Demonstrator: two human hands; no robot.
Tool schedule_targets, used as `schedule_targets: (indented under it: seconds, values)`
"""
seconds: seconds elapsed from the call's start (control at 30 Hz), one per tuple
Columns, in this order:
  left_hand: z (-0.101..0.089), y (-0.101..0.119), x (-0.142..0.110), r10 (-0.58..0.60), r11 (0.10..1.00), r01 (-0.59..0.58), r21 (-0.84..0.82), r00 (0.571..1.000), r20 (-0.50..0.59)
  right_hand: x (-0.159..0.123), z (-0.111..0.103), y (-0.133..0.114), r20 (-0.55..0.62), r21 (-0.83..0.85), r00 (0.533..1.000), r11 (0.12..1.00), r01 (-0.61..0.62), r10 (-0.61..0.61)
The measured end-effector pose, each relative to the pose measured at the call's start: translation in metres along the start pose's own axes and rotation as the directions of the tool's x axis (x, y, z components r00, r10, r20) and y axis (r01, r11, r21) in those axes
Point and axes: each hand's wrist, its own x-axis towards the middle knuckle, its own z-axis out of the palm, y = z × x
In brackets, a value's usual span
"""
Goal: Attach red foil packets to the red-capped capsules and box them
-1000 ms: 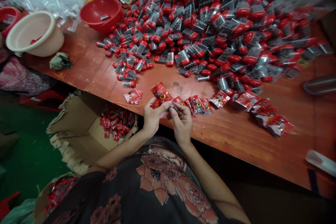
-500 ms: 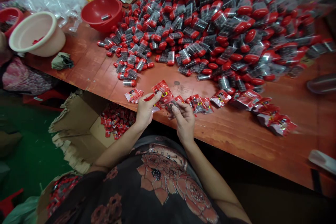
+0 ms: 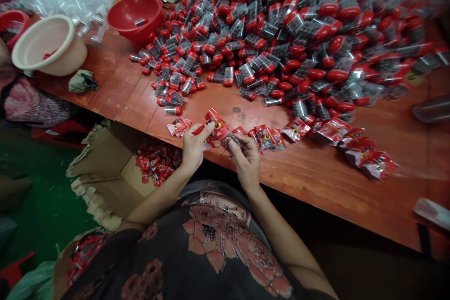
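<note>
1. The hands have moved a bit apart.
2. The left hand (image 3: 194, 147) is closed on a red packet (image 3: 214, 119).
3. The right hand (image 3: 248, 161) pinches a clear packet (image 3: 230, 140) above the table (image 3: 316, 183).
4. The packet words are too small to read.

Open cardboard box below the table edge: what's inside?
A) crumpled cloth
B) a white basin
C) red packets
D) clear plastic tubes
C: the open cardboard box holds a heap of red packets, visible between its flaps.
</note>
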Motion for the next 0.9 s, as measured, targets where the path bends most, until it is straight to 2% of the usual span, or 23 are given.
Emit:
schedule_targets:
  seconds: [0.07,0.23,0.3,0.5,0.63,0.77,0.9]
  values:
    - [0.000,0.000,0.000,0.003,1.000,-0.003,0.009,1.000,0.003,0.001,0.000,-0.001,0.022,0.008,1.000,1.000,-0.012,0.012]
    - [-0.001,-0.001,-0.001,0.014,1.000,-0.014,0.007,1.000,0.000,0.001,0.001,0.001,0.049,0.118,0.987,0.981,-0.155,0.150]
    - [-0.002,-0.001,-0.001,0.025,1.000,-0.025,0.001,1.000,0.000,0.000,0.002,0.002,0.046,0.136,0.985,0.975,-0.173,0.169]
    - [-0.003,-0.002,-0.007,0.026,0.999,-0.027,0.041,1.000,0.018,-0.006,0.007,0.005,0.001,0.114,0.994,0.987,-0.111,0.111]
    - [-0.006,-0.005,-0.010,0.021,0.997,-0.024,0.068,0.999,0.031,-0.010,0.009,0.008,-0.019,0.162,0.989,0.976,-0.142,0.147]
    - [-0.012,-0.007,-0.010,0.017,0.995,-0.023,0.095,0.998,0.060,-0.009,0.009,0.005,-0.010,0.148,0.993,0.982,-0.113,0.116]
    - [-0.018,-0.004,-0.008,-0.050,0.997,0.044,0.058,0.993,0.103,-0.010,0.010,-0.001,0.034,0.093,0.997,0.993,-0.072,0.069]
